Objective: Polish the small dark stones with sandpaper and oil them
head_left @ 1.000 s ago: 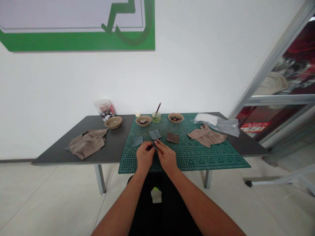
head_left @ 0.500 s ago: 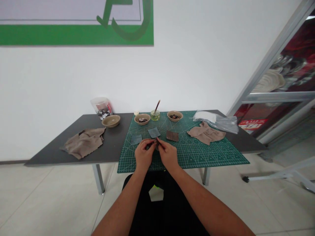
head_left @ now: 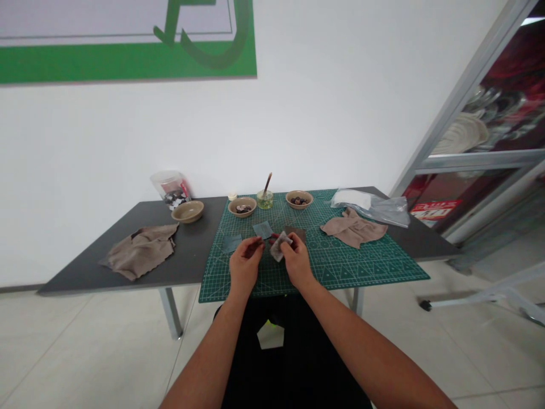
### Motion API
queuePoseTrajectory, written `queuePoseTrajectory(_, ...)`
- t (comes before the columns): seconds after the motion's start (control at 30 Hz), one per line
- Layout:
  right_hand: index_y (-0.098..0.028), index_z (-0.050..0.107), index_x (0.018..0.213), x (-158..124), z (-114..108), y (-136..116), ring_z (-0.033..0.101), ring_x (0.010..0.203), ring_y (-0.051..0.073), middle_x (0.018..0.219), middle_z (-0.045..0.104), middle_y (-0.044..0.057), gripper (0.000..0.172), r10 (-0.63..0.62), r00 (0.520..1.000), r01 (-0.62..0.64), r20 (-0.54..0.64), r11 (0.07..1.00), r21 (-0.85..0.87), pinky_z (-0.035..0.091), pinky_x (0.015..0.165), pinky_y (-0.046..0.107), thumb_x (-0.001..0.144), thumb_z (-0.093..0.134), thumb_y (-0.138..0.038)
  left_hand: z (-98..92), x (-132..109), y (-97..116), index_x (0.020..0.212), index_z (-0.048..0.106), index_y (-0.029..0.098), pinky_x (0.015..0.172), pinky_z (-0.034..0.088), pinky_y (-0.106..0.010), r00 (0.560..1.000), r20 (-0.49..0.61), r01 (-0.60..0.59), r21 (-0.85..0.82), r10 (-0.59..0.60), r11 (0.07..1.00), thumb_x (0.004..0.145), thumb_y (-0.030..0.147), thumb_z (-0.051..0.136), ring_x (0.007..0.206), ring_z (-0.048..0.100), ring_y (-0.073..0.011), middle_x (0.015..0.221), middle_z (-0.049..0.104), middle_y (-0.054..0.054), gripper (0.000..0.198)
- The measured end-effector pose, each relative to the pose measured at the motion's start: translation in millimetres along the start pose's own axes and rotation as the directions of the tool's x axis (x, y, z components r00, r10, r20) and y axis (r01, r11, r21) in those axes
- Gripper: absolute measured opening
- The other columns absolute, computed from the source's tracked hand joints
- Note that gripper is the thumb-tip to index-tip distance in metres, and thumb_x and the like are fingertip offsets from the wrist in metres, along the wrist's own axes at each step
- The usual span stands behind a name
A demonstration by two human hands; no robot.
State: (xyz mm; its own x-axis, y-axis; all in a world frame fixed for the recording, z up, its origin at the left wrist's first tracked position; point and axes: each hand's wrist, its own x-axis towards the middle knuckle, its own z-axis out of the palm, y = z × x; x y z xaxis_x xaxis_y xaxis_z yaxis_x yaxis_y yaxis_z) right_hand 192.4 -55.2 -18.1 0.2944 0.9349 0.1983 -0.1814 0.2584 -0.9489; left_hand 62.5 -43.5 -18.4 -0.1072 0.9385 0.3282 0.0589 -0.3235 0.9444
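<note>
Above the green cutting mat [head_left: 340,267], my right hand [head_left: 297,262] grips a small grey-brown sandpaper-like piece [head_left: 280,246], its worn face showing. My left hand [head_left: 246,264] is a little to the left, fingers pinched together on something too small to make out. Two blue-grey squares [head_left: 232,243] [head_left: 261,229] lie on the mat beyond my left hand. A dark brown square [head_left: 297,233] is partly hidden behind my right hand. Farther back are a bowl of dark and pale pieces [head_left: 242,207], a glass jar with a brush [head_left: 264,199] and a bowl of brown pieces [head_left: 299,199].
On the dark table [head_left: 187,255] at left are a brown cloth [head_left: 142,250], an empty bowl [head_left: 188,212] and a clear tub [head_left: 172,190]. At right lie another brown cloth [head_left: 354,228] and a clear plastic bag [head_left: 372,205]. A small white cap [head_left: 232,196] stands near the wall.
My hands have moved apart from each other. The grey-brown piece now shows in my right hand, turned so its face is visible. The whole view has shifted slightly.
</note>
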Motion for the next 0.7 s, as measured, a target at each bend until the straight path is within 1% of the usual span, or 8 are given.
queuePoseTrajectory(0.07,-0.023,0.047,0.075,1.1,-0.4,0.7,0.067,0.074,0.017,0.087,0.070,0.005,0.009,0.021,0.998,-0.024,0.055,0.998,0.058,0.054,0.068,0.028,0.074,0.053,-0.031,-0.4,0.5,0.0,0.095,0.070,0.018,0.085,0.057,-0.036,1.000,0.024,0.007,-0.005,-0.007,1.000,0.073,0.027,0.071,0.087,0.072,-0.0196,0.092,0.076,-0.006,0.024)
queuePoseTrajectory(0.1,-0.023,0.049,0.076,1.4,-0.9,1.1,0.067,0.075,0.017,0.087,0.070,0.005,0.007,0.022,0.998,-0.026,0.067,0.998,0.054,0.054,0.068,0.028,0.074,0.052,-0.030,-0.5,0.5,0.7,0.096,0.071,0.018,0.085,0.057,-0.036,0.999,0.038,0.009,-0.010,-0.009,1.000,0.073,0.026,0.071,0.087,0.072,-0.0197,0.092,0.076,-0.005,0.024)
queuePoseTrajectory(0.23,-0.021,0.058,0.075,2.2,-4.9,0.5,0.062,0.067,0.014,0.074,0.065,0.001,0.006,-0.002,0.998,0.004,0.065,1.000,-0.023,0.050,0.063,0.024,0.074,0.055,-0.026,-0.3,-0.1,6.1,0.096,0.071,0.019,0.085,0.057,-0.036,0.998,0.064,0.016,0.027,-0.018,1.000,0.073,0.024,0.071,0.088,0.072,-0.0199,0.093,0.076,-0.006,0.024)
queuePoseTrajectory(0.37,-0.021,0.052,0.070,5.1,-8.7,-7.2,0.056,0.062,0.012,0.066,0.055,-0.004,0.010,0.012,0.995,-0.006,0.098,0.998,-0.061,0.046,0.060,0.023,0.074,0.059,-0.028,0.8,-0.7,10.8,0.096,0.070,0.019,0.083,0.057,-0.035,0.999,0.041,0.012,0.064,-0.014,0.998,0.073,0.024,0.071,0.086,0.072,-0.0196,0.090,0.076,-0.005,0.024)
queuePoseTrajectory(0.47,-0.021,0.050,0.069,10.2,-11.8,-13.4,0.050,0.062,0.012,0.065,0.049,-0.005,0.017,-0.026,0.986,0.053,0.162,0.985,-0.162,0.043,0.060,0.024,0.073,0.064,-0.030,2.0,-0.6,12.1,0.092,0.067,0.019,0.079,0.057,-0.033,0.998,0.048,0.025,0.040,-0.027,0.999,0.071,0.025,0.073,0.082,0.072,-0.0187,0.087,0.075,-0.004,0.022)
queuePoseTrajectory(0.53,-0.021,0.052,0.069,13.3,-14.1,-15.1,0.048,0.063,0.012,0.067,0.048,-0.005,0.021,-0.057,0.977,0.102,0.206,0.972,-0.214,0.042,0.061,0.024,0.074,0.067,-0.034,2.7,-0.4,12.7,0.091,0.067,0.019,0.078,0.057,-0.032,0.996,0.075,0.041,0.044,-0.044,0.998,0.072,0.027,0.072,0.080,0.072,-0.0185,0.086,0.075,-0.004,0.021)
queuePoseTrajectory(0.63,-0.020,0.057,0.070,15.0,-16.7,-13.2,0.051,0.069,0.013,0.075,0.053,-0.002,0.021,-0.112,0.968,0.168,0.225,0.955,-0.246,0.044,0.066,0.026,0.080,0.063,-0.038,2.9,0.0,12.9,0.092,0.067,0.018,0.078,0.057,-0.032,0.997,0.066,0.047,0.051,-0.050,0.998,0.073,0.028,0.072,0.081,0.071,-0.0183,0.087,0.074,-0.004,0.022)
queuePoseTrajectory(0.7,-0.020,0.060,0.076,14.3,-17.6,-10.4,0.056,0.078,0.015,0.082,0.057,0.000,0.015,-0.163,0.964,0.217,0.209,0.939,-0.268,0.046,0.073,0.027,0.081,0.062,-0.034,2.0,-0.1,11.8,0.093,0.066,0.018,0.079,0.057,-0.032,0.999,0.029,0.037,0.046,-0.038,0.998,0.073,0.028,0.072,0.081,0.071,-0.0181,0.087,0.074,-0.004,0.022)
